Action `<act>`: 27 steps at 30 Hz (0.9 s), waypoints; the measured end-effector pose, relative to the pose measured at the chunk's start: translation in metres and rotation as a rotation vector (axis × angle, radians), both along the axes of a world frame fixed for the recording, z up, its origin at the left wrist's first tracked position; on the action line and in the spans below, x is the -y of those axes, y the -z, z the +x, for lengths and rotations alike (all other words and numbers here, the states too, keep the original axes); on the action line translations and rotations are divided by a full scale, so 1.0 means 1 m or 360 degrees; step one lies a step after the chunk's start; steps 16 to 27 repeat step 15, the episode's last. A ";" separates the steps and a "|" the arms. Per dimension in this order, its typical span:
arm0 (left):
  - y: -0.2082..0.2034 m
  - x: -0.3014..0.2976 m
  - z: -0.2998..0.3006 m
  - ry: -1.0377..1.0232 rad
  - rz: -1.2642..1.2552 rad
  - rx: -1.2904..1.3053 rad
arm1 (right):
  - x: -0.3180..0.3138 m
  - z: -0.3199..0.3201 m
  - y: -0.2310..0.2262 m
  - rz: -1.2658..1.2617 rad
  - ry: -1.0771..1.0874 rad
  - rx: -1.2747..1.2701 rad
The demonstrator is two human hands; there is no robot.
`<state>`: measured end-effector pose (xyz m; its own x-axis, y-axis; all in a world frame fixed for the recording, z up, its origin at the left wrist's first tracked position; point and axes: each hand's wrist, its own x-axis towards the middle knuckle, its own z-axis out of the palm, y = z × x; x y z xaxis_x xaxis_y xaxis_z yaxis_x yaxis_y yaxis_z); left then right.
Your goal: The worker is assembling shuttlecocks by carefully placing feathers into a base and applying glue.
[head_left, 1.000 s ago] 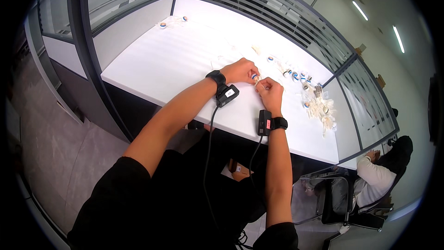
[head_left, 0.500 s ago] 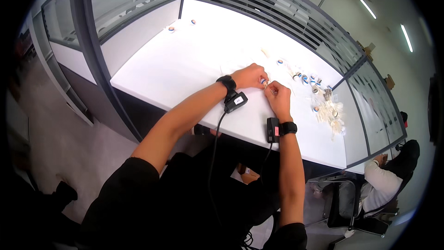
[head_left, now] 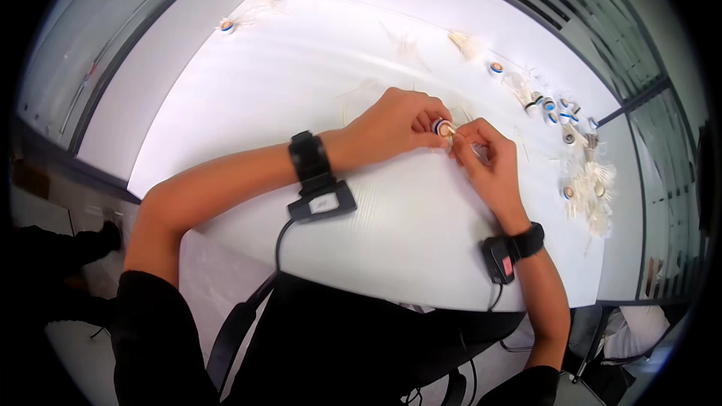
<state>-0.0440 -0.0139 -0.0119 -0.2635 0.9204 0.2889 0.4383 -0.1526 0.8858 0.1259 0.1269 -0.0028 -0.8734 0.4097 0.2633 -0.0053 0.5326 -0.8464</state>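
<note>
My left hand (head_left: 398,122) pinches a small round shuttlecock base (head_left: 441,128) with a tan face and a blue and white rim. Close against it, the thumb and fingertips of my right hand (head_left: 492,169) are closed on a thin pale stem (head_left: 451,132) at the base's face. The fingers partly cover the stem, so its full length is hidden. Both hands are over the middle of the white table (head_left: 286,83). Faint, thin whitish strands lie just beyond them.
More shuttlecock pieces (head_left: 550,104) with blue bands lie at the right, near a heap of white feathers (head_left: 590,188). A single base (head_left: 495,68) lies farther back. Two others, one of them a round base (head_left: 227,25), are in the far left corner. Partition panels (head_left: 180,53) border the table.
My view has come closer to the table and turned, so the hands look larger. Both hands remain together at the shuttlecock base, which now shows its tan face.
</note>
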 end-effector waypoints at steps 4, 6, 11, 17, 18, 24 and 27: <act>-0.012 0.004 0.002 -0.0001 -0.0157 0.0166 | -0.001 -0.003 -0.001 -0.0375 -0.0016 -0.0133; -0.017 0.002 0.003 0.0024 -0.0202 0.0295 | -0.005 0.001 -0.005 -0.0442 0.0054 -0.0112; -0.010 -0.002 0.004 -0.0011 -0.0105 0.0163 | -0.006 0.005 -0.004 -0.0388 0.0032 -0.0186; -0.018 0.000 0.005 -0.0022 -0.0179 0.0176 | -0.006 0.010 -0.005 -0.0352 0.0008 -0.0059; -0.018 0.000 0.005 -0.0022 -0.0179 0.0176 | -0.006 0.010 -0.005 -0.0352 0.0008 -0.0059; -0.018 0.000 0.005 -0.0022 -0.0179 0.0176 | -0.006 0.010 -0.005 -0.0352 0.0008 -0.0059; -0.018 0.000 0.005 -0.0022 -0.0179 0.0176 | -0.006 0.010 -0.005 -0.0352 0.0008 -0.0059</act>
